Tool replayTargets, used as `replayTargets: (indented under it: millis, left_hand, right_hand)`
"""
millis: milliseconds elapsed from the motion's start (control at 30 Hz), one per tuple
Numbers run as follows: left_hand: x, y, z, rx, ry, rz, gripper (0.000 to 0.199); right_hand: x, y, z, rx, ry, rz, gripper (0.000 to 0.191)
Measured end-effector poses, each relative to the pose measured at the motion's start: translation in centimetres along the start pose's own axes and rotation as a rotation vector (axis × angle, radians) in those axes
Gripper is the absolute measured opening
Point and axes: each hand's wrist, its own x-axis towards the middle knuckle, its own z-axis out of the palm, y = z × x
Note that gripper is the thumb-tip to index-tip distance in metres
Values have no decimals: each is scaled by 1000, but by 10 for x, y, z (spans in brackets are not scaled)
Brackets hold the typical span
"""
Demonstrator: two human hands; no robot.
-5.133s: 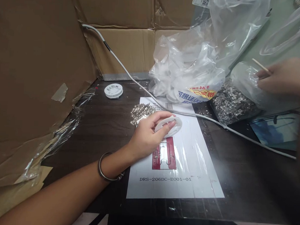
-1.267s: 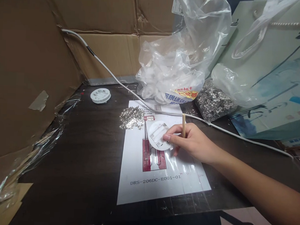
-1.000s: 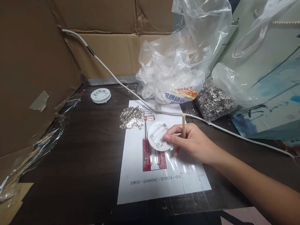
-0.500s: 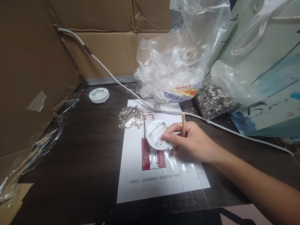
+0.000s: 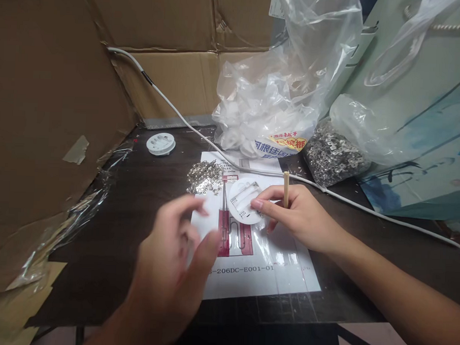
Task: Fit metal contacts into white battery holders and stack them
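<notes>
My right hand (image 5: 293, 211) grips a round white plastic disc (image 5: 238, 206) by its right edge, thumb on top. The disc has slots and small metal pieces in it, and is held over the printed sheet (image 5: 286, 276). A short wooden stick (image 5: 286, 189) stands up from between the fingers of the same hand. My left hand (image 5: 176, 251), slightly blurred, hovers over the sheet's left side with thumb and curved fingers apart and nothing visible in them. Beyond it lies a pile of small shiny metal pieces (image 5: 205, 176).
At the back left rest stacked white discs (image 5: 160, 144). A clear plastic bag of white parts (image 5: 263, 108) and a bag of metal pieces (image 5: 335, 157) stand behind. A grey cable (image 5: 182, 119) crosses the table. Cardboard (image 5: 46, 108) walls the left side.
My left hand has come into view from below and reached over the sheet. My right hand still holds the disc and stick in nearly the same place. The view has shifted slightly.
</notes>
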Motion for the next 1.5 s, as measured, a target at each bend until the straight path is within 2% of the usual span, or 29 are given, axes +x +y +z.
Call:
replayTargets:
  millis: [100,167,233,300,433,500,667,833,900,1067,1333,1500]
  left_hand:
    - [43,12,26,-143,-239,-79,52]
    - [62,17,43,-335,-408,-151,45]
    - [74,19,58,-480,-477,-180,31]
    - [82,20,69,-561,-462,-202,25]
    - [90,17,77,-639,-382,-185,26]
    - [90,14,75,-684,-391,-195,29]
    - [80,6,64,-759,-459,-191,27]
    - [76,2,62,-552,-273,-14,19]
    - [76,1,63,-485,-233,32,16]
    - [75,-2,64,-490,-219,25,14]
    - [74,-2,63,-447,-185,44,15]
    - [74,-2,62,-414,-174,44,16]
  right_hand:
    - [1,3,-1,-9,4,-52,25]
    - [3,5,-2,17,-10,-82,24]
    - [6,8,-5,66,-13,-91,24]
    - [8,10,-9,106,34,-89,24]
    - [12,12,-15,117,369,-190,20]
    - [13,12,-16,109,475,-221,18]
    - [12,8,-13,89,399,-175,19]
    - [10,6,-8,52,380,-166,23]
    - [10,7,-6,41,375,-151,22]
    - [10,10,0,58,365,-165,23]
    - [8,10,-1,-203,375,-239,16]
    - [8,13,1,-288,435,-268,15]
